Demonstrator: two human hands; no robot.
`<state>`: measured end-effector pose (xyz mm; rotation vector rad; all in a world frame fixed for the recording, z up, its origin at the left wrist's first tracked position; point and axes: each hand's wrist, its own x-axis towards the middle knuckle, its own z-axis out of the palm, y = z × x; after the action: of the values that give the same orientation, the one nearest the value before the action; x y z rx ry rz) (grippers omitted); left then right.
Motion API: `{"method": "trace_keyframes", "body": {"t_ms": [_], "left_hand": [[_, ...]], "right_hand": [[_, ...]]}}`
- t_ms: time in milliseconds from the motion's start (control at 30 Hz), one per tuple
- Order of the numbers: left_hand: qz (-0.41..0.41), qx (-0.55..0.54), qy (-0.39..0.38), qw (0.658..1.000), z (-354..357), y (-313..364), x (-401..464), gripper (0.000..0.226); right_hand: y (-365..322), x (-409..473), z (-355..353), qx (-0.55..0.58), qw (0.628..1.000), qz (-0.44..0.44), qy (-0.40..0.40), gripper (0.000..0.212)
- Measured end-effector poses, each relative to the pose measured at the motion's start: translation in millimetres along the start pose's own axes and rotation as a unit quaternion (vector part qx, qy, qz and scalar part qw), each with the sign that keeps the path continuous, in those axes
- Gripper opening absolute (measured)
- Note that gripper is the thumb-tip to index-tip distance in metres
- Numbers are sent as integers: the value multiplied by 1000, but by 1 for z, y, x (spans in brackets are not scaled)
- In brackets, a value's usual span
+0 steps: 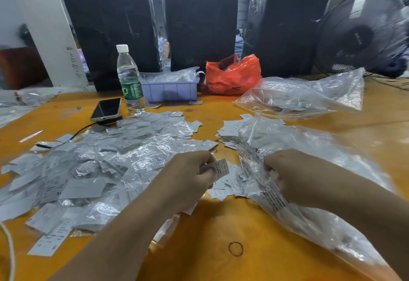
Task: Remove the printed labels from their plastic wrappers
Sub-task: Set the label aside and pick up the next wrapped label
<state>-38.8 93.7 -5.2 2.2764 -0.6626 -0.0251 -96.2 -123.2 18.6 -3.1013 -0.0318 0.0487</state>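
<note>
1. The left hand (192,170), at lower centre of the frame, has its grip clamped on a small stack of printed labels (221,169), pinched between thumb and curled fingers.
2. The right hand (285,174), just right of it, has its fingers curled into the edge of a large clear bag (309,192); what exactly it pinches is hidden by the plastic.
3. To do this step well, I judge: hold the stack firmly near one end and slide it out straight, so no label creases or scatters.
4. Loose labels (225,189) lie on the bench (210,236) between the hands.
5. At left spreads a heap of wrappers and labels (88,165).
</note>
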Motion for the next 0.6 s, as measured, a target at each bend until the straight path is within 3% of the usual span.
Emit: {"method": "trace_keyframes", "body": {"t_ms": [67, 300, 400, 600], "left_hand": [[0, 4, -2, 1000, 1, 0, 0, 18], [5, 0, -10, 1000, 2, 0, -1, 18], [9, -3, -5, 1000, 2, -1, 0, 18], [5, -2, 1, 1000, 1, -2, -1, 19]], "right_hand": [[-3, -3, 3, -4, 1000, -11, -16, 22], [-14, -1, 10, -8, 995, -42, 87, 29], [-11, 3, 4, 109, 984, -50, 130, 34], [-15, 9, -13, 280, 936, -63, 204, 22]]}}
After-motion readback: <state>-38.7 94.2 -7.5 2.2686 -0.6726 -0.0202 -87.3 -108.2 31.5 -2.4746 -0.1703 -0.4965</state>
